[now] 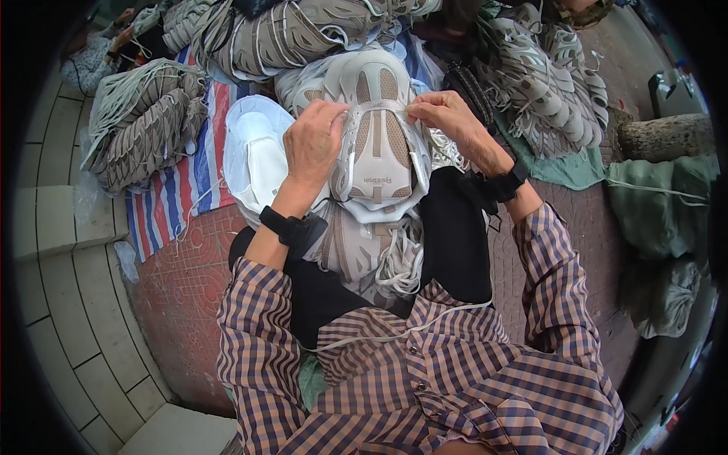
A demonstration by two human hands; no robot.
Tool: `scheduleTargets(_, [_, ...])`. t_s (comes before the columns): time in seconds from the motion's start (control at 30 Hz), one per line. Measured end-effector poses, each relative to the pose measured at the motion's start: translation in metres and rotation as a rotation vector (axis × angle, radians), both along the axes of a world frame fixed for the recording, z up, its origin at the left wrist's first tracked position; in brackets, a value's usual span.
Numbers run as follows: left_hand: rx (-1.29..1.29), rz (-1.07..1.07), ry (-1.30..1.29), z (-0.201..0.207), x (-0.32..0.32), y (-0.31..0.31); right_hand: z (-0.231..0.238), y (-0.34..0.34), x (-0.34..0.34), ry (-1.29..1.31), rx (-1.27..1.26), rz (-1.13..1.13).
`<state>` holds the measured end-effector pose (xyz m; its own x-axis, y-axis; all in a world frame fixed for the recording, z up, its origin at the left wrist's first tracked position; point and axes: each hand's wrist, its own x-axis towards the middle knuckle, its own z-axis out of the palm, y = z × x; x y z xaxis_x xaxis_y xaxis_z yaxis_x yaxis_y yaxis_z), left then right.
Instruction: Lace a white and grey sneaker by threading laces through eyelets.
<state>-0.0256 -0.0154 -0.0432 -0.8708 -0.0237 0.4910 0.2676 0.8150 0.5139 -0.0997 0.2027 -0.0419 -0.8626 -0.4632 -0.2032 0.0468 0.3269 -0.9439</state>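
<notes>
A pale grey and tan shoe upper (377, 148) lies in front of me, toe pointing away, its tongue toward me. Across its throat runs a flat whitish shoelace (381, 106). Fingers of my left hand (315, 144) are pinched together on the lace at the left eyelet edge. On the other side, my right hand (457, 127) pinches the lace between thumb and forefinger. Whatever part of the lace sits inside the fingers is hidden. Beneath this upper, more uppers (345, 243) rest between my legs, with a bundle of white laces (400, 265) beside them.
A white-lined upper (258, 152) stands left of my left hand. Stacked uppers lie on a striped sheet (186, 178), with another pile (550, 83) at the right on green cloth. Green sacks (656, 197) and a log (663, 138) are far right. Another person (91, 64) sits upper left.
</notes>
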Motion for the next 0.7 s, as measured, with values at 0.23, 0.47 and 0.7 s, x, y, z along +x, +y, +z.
scheduleTargets(0.23, [0.157, 0.016, -0.073, 0.000, 0.000, 0.005, 0.012, -0.010, 0.007, 0.490, 0.374, 0.007])
scheduleTargets(0.47, [0.352, 0.053, -0.134, 0.007, 0.004, 0.014, 0.016, -0.014, 0.014, 0.342, 0.187, -0.049])
scheduleTargets(0.7, [0.290, -0.086, -0.059, 0.000, 0.036, 0.039, 0.016, -0.022, 0.021, 0.528, 0.268, -0.079])
